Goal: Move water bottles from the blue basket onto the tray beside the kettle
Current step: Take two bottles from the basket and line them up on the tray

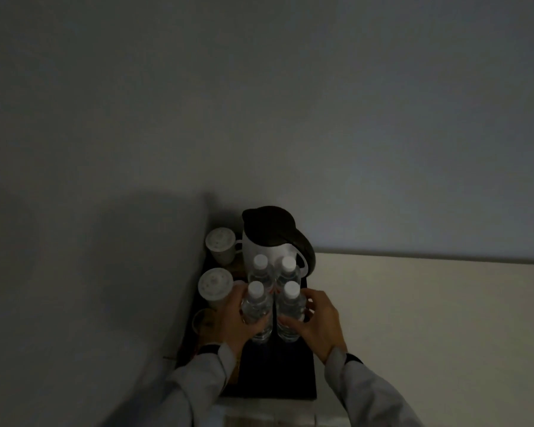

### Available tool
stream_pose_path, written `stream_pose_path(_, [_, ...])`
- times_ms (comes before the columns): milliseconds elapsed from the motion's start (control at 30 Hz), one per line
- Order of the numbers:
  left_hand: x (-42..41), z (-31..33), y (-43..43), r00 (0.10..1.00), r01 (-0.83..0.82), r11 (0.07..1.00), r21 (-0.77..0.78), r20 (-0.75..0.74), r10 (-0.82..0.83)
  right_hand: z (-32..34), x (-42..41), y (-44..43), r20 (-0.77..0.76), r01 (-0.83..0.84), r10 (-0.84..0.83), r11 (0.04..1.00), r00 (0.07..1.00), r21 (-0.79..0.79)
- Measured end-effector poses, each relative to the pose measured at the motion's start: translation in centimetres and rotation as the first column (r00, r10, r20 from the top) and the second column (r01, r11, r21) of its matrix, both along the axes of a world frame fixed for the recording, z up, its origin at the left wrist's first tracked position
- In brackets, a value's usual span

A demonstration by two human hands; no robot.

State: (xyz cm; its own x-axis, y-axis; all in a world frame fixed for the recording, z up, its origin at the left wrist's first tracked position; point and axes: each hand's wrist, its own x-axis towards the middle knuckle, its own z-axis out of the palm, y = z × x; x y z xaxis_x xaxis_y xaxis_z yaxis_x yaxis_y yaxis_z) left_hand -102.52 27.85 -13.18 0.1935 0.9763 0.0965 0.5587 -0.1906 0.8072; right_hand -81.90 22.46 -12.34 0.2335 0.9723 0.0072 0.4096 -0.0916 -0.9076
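Note:
Several clear water bottles with white caps stand upright in a tight block on the dark tray (293,377), just in front of the white kettle (270,241) with its dark lid. My left hand (232,318) wraps the near left bottle (256,306). My right hand (316,318) grips the near right bottle (290,306). Two more bottles (273,271) stand behind them against the kettle. The blue basket is out of view. The scene is dim.
Two white lidded cups (219,245) (215,286) stand on the tray's left side, next to a wall that runs along it. A third round item (202,322) sits by my left wrist. The pale counter (429,318) spreads to the right.

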Motion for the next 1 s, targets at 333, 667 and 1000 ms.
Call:
stream_pose_path(333, [0.1, 0.2, -0.2, 0.998, 0.015, 0.997, 0.070, 0.059, -0.019, 0.0, -0.5, 0.2, 0.026, -0.035, 0.033, 0.997, 0.999, 0.065])
stream_pose_path(667, [-0.8, 1.8, 0.1, 0.990, 0.118, 0.992, 0.040, 0.074, -0.121, 0.5, 0.1, -0.5, 0.100, -0.082, 0.080, 0.996, 0.992, 0.024])
stream_pose_path(1000, [-1.3, 3.9, 1.6, 0.969, 0.245, 0.967, -0.066, -0.017, -0.247, 2.1, 0.7, -1.3, 0.103, -0.076, 0.070, 0.996, 0.992, 0.051])
